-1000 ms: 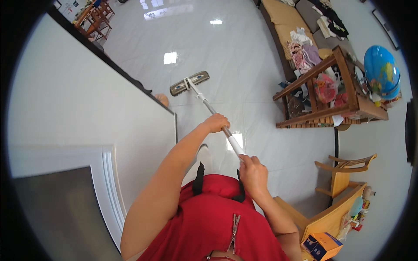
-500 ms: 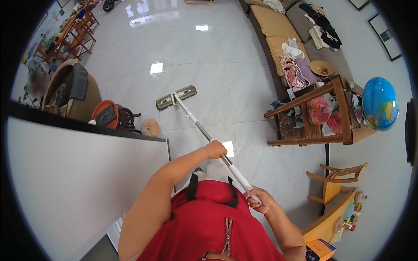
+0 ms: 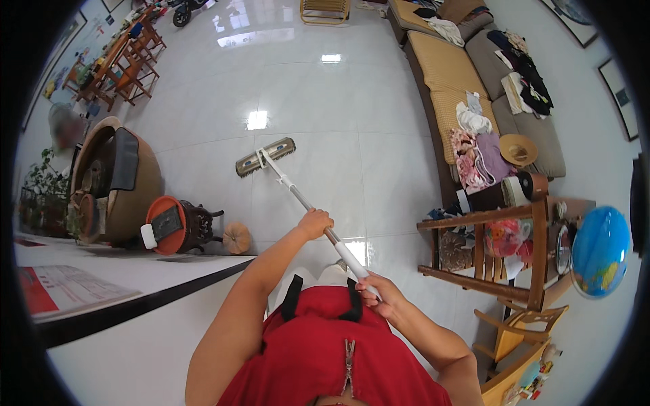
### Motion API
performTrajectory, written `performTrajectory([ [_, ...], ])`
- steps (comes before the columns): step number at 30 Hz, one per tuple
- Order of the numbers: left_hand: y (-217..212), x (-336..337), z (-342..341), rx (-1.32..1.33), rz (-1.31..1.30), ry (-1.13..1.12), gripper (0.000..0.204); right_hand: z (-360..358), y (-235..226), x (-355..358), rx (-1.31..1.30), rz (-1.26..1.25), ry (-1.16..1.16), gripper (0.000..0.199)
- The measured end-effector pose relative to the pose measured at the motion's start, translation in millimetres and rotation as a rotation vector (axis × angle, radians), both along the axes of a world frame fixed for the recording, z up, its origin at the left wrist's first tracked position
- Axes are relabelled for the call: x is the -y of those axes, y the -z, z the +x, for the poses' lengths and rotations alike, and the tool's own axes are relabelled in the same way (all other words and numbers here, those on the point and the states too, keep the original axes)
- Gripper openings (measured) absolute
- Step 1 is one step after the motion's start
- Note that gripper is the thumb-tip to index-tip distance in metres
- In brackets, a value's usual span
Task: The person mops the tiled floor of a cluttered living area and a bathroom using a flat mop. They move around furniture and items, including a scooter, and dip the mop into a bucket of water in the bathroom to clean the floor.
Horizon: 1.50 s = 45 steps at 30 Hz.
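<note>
A flat mop (image 3: 301, 195) slants across the tiled floor (image 3: 325, 108), away from me and to the left. Its wide rectangular head (image 3: 266, 158) rests on the tiles, with fringe showing along the edges. My left hand (image 3: 316, 223) is wrapped round the metal part of the pole, about halfway along. Close to my body, my right hand (image 3: 381, 295) grips the white end of the handle. Both hands are closed on the pole.
A sofa (image 3: 447, 68) strewn with clothes runs along the right, before a wooden rack (image 3: 538, 250) and a globe (image 3: 600, 252). On the left are an armchair (image 3: 145, 162), a dark carved stand (image 3: 196, 227), a pumpkin (image 3: 236, 238) and a white counter (image 3: 169, 298).
The view has shifted forward, so the furniture sits lower in it. Both hands are still on the pole, and the mop head lies nearer the armchair's front than before.
</note>
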<state>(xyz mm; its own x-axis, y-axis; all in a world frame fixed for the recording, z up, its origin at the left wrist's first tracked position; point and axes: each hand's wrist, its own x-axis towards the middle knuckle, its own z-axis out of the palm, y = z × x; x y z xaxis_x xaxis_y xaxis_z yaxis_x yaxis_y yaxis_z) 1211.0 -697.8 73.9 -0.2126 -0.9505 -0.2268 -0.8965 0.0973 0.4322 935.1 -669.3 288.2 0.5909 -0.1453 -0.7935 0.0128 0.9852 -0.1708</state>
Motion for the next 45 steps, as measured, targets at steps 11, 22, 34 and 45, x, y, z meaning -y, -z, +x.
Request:
performTrajectory([
  [11,17.8,131.6,185.8,0.024,-0.024,-0.149,0.01,200.1,12.0,140.3,-0.073,-0.045,-0.007,0.032],
  [22,-8.3,253.1,392.2,0.09,-0.139,-0.343,0.018,423.6,-3.0,257.7,-0.058,-0.114,-0.055,0.037],
  [34,-23.2,360.4,583.8,0.129,-0.093,-0.588,0.036,629.2,11.8,388.2,0.05,-0.106,-0.179,0.029],
  [45,-76.5,460.5,765.7,0.103,-0.202,-0.583,0.039,848.3,-8.5,521.4,0.035,-0.076,-0.24,0.021],
])
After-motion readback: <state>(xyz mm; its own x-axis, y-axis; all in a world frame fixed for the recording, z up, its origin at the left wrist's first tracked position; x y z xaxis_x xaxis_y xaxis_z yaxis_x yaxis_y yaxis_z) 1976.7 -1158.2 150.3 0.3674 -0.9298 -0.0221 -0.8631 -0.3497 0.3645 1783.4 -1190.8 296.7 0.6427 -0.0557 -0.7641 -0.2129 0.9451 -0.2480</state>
